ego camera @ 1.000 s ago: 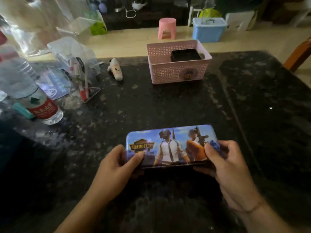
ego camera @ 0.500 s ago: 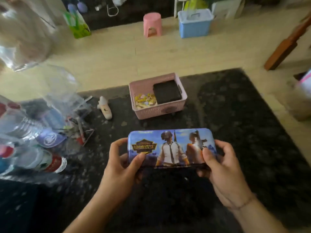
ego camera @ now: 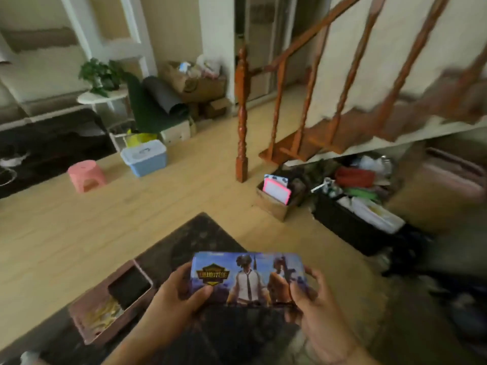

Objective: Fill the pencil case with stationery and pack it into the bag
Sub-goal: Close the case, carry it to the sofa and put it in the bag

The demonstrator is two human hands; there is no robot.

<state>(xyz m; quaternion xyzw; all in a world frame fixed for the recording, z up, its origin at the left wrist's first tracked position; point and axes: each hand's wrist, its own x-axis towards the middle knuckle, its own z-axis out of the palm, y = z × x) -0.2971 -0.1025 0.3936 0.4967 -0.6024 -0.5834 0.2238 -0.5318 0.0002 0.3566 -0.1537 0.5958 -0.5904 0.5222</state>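
Note:
The closed pencil case, a blue tin printed with game figures, is held level above the dark table. My left hand grips its left end, thumb on the lid. At the other end my right hand clasps the tin, thumb on the lid too. No bag can be made out for certain.
A pink basket with a black block and yellow bits sits on the table to the left. Past the table's corner lie wooden floor, a cardboard box, a dark bin of clutter, a stair banister, a blue tub and a pink stool.
The case has been lifted off the table and carried right. The view swung up and right, so the bottles and plastic bags on the left left the frame.

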